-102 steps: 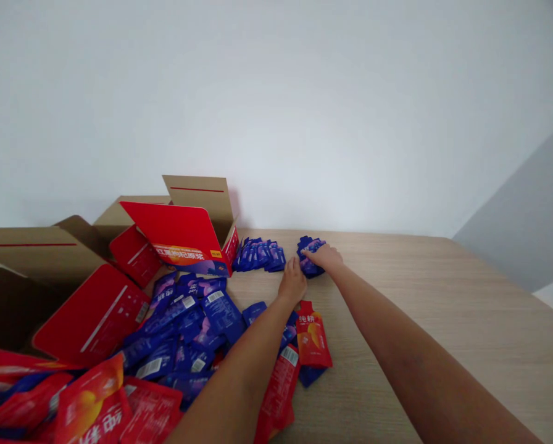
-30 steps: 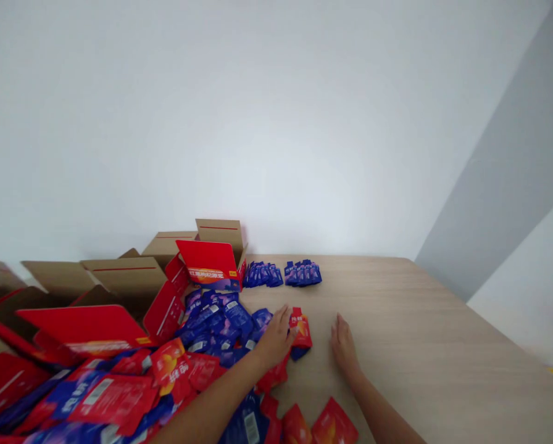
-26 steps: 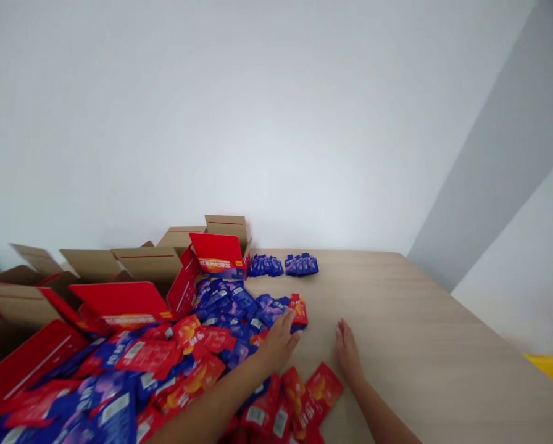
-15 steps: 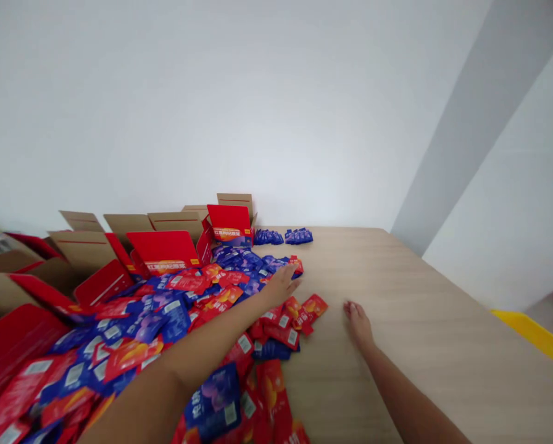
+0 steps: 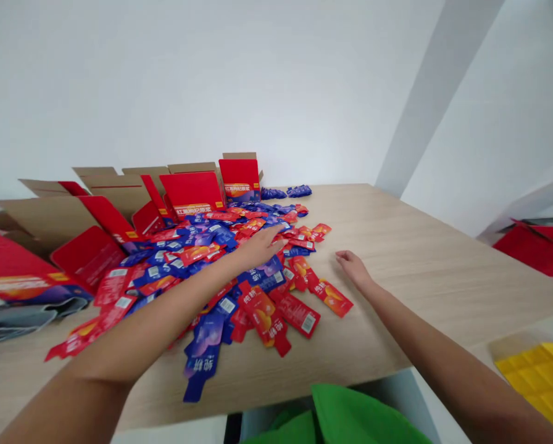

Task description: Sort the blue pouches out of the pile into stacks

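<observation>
From the head camera: left hand [image 5: 261,245] lies flat, fingers spread, on the heap of red and blue sachets [image 5: 202,253] covering the counter's [image 5: 424,259] left half. Right hand [image 5: 353,267] is open and holding nothing, palm down on bare wood, with a red sachet [image 5: 332,296] just beside it toward the near edge, long axis slanted. Open cartons [image 5: 119,191] stand along the far-left edge.

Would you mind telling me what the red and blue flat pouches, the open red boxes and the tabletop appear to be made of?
Red and blue flat pouches: probably glossy plastic or foil film, given their sheen. Open red boxes: cardboard, with brown raw insides and red printed faces. Tabletop: matte pale wood or laminate; grain lines show.
</observation>
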Available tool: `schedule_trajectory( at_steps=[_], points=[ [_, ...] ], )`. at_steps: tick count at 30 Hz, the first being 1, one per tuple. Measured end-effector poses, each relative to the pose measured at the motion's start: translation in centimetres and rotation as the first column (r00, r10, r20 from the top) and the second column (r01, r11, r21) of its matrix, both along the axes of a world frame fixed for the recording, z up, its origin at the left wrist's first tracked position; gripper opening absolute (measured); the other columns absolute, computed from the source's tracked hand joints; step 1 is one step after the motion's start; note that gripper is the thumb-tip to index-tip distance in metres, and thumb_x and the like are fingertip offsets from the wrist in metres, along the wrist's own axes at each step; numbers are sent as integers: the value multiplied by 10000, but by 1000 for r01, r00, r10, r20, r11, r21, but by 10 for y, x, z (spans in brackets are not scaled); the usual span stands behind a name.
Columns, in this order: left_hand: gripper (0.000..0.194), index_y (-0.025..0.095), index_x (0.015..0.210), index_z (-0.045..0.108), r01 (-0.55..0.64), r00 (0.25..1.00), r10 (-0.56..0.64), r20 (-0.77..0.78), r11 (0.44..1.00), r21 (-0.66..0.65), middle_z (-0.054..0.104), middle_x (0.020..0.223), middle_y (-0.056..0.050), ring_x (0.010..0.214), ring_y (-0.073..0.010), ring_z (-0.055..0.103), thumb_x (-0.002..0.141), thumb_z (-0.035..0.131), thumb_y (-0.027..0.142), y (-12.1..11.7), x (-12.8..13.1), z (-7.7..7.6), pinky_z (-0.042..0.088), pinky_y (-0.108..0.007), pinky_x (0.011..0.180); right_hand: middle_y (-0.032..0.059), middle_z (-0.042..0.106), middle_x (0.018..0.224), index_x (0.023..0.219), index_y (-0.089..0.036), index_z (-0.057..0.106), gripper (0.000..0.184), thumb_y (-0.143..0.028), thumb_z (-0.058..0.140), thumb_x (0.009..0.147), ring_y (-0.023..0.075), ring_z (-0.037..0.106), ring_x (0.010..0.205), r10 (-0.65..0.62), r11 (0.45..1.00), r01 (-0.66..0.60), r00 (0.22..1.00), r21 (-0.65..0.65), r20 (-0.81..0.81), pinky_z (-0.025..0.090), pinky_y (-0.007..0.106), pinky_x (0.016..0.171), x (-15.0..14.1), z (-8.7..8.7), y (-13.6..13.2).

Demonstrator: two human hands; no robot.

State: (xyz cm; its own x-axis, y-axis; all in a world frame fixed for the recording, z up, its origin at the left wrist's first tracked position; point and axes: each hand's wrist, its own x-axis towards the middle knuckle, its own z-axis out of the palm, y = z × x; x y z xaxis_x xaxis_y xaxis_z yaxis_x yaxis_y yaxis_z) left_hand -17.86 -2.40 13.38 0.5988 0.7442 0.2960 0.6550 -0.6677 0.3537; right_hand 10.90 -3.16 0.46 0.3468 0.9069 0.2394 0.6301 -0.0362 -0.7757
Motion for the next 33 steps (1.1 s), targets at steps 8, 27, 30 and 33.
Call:
schedule_trajectory(
  at_steps=[8,27,30,33],
  points=[
    [541,220,1354,401,-115,959,139,-246,987,108,437,1402,-98,1291,-241,388,869,424,460,-123,-124,-68,310,-451,1067,88,638,1070,1035,-174,628,295,-168,548,750,207,556,1029,458,879,-476,847,5,270,412,346,922,-103,26,-73],
    [708,317,1397,332,-451,857,444,-262,892,34,230,1509,-108,1306,-458,262,751,603,413,-127,-90,-144,208,-647,1011,95,464,1352,1320,-208,440,554,-224,526,772,295,349,1230,550,771,-608,487,-189,678,362,465,963,-148,21,-15],
    [720,330,1393,334,-459,855,446,-265,888,15,207,1516,-108,1303,-468,256,734,620,369,-116,-66,-142,167,-650,1021,82,484,1340,1295,-211,467,527,-186,524,772,272,379,1194,520,798,-579,525,-165,673,359,456,975,-126,14,-17],
    [728,335,1389,339,-480,843,456,-286,877,-15,243,1498,-120,1293,-467,277,720,627,341,-109,-40,-138,141,-647,1028,72,512,1317,1271,-205,495,518,-155,530,756,259,399,1171,523,795,-588,539,-150,660,362,441,987,-98,11,-18]
  ],
)
